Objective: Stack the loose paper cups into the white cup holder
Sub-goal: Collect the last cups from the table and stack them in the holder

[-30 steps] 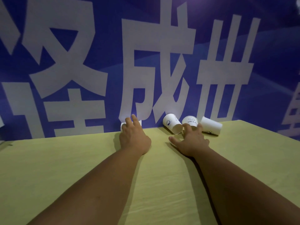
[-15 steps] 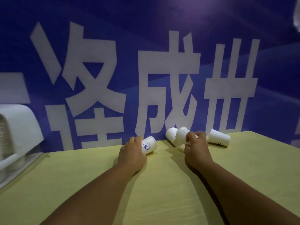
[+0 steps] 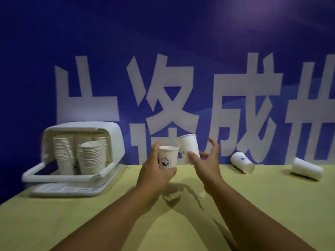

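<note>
- Left hand (image 3: 156, 171) grip clamped on upright cup (image 3: 167, 158).
- Right hand (image 3: 206, 160) pinching tilted second cup (image 3: 188, 151), just right of first.
- Cup holder (image 3: 76, 176) left of both; left hand nearer.

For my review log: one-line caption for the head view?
Both hands, left and right, each lift a paper cup beside the stocked white cup holder.

Dim, bluish indoor scene. A soft purple glow lights the upper right of the banner (image 3: 181, 51). Both forearms cast dark crossing shadows on the yellow bench (image 3: 54, 223). The cup holder (image 3: 116, 138) looks smeared by motion blur; wide-angle curvature bends the edges.
</note>
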The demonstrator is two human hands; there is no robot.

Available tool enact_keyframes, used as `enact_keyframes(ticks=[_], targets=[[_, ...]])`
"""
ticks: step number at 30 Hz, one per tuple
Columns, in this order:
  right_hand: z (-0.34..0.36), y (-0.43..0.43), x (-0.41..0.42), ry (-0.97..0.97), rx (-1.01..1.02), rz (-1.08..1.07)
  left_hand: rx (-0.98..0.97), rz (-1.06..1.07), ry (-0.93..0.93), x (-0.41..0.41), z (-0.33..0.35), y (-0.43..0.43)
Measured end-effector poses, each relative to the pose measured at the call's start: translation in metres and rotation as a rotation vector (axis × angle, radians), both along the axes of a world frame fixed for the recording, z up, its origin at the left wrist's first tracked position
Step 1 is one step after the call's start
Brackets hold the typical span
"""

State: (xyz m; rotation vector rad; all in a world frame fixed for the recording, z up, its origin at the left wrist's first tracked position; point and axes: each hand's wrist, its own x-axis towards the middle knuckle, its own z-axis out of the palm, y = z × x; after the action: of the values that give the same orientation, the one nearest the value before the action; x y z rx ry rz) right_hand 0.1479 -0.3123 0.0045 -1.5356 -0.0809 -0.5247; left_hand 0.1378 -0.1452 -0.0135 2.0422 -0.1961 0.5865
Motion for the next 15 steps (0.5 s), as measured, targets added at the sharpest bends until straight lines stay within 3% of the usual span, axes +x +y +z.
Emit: enact_keyframes(ticks=[7,12,15], targets=[[0.027,0.107,0.001,-0.086,-0.032,0.263,-0.039,0.042,-0.218,-0.013,0.025,0.098],[0.042,0.157,0.005,-0.131,0.008,0.27,-0.027,0.208,-0.43,-0.013,0.032,0.153],[0.051,0.181,0.009,-0.226,-0.063,0.239,-0.08,0.248,-0.467,-0.011,0.032,0.183]])
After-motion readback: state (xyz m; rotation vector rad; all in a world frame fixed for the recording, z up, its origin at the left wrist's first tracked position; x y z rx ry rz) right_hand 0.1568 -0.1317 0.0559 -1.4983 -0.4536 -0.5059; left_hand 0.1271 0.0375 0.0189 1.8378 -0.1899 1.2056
